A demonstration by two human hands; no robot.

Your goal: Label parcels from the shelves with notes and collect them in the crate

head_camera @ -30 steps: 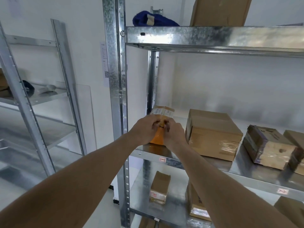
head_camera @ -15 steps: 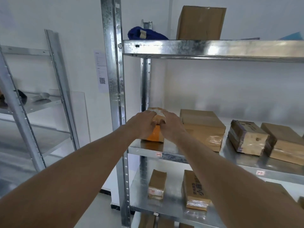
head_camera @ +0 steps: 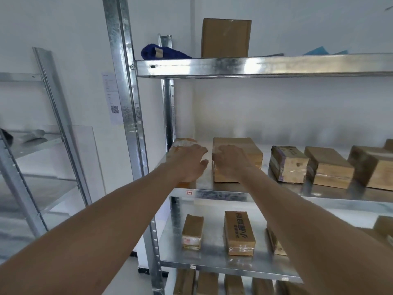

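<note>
A small orange parcel (head_camera: 181, 144) with a white label on top stands at the left end of the middle shelf (head_camera: 214, 195). My left hand (head_camera: 190, 163) hovers just in front of it, fingers relaxed and spread, holding nothing. To its right lies a larger brown cardboard parcel (head_camera: 248, 149) wrapped in clear tape. My right hand (head_camera: 230, 161) rests on its front left corner with the fingers loosely bent over the top. No crate and no notes are in view.
More taped parcels (head_camera: 288, 165) (head_camera: 329, 170) sit further right on the same shelf. The shelf below holds two upright parcels (head_camera: 191, 233) (head_camera: 239, 233). A tall box (head_camera: 225, 38) and blue cloth (head_camera: 163, 53) lie on the top shelf. A steel upright (head_camera: 125, 86) stands left, a second rack (head_camera: 53, 99) beyond.
Both hands have let go of the small orange parcel and moved apart. My right hand has shifted right onto the larger box. The view has tilted upward.
</note>
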